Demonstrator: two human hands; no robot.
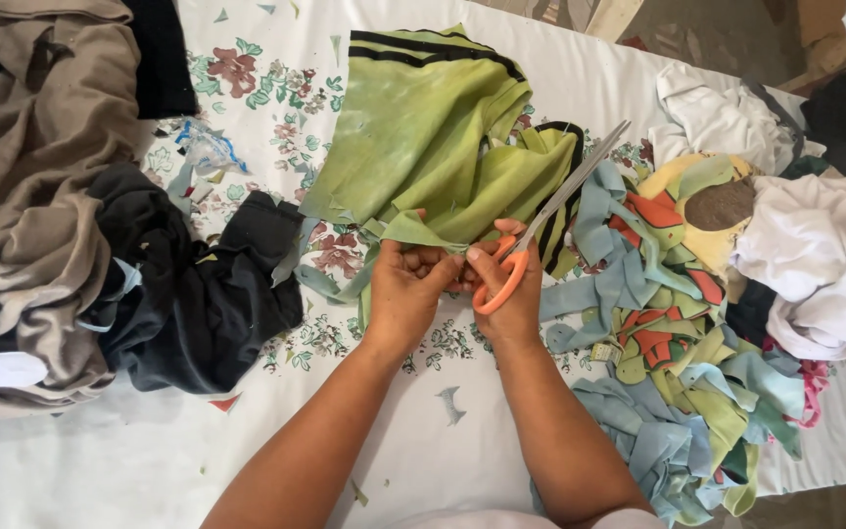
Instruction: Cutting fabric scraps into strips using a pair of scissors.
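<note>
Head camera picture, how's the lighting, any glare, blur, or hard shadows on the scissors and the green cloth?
Head view: soft, even light, no hard shadows; the green cloth is sharp, its folds clear. The scissors in the right hand show a mild sheen on the blades, not blown out. The left hand is crisp, no motion blur. The white cloth at right is bright, nearly washed out.

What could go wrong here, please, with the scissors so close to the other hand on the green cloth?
1. The left hand pinches the green fabric right beside the right hand holding the orange-handled scissors; a finger might get nicked.
2. The fabric is bunched and folded, so a cut may pass through layers underneath.
3. The pile of cut strips lies by the blades and might snag.
</note>
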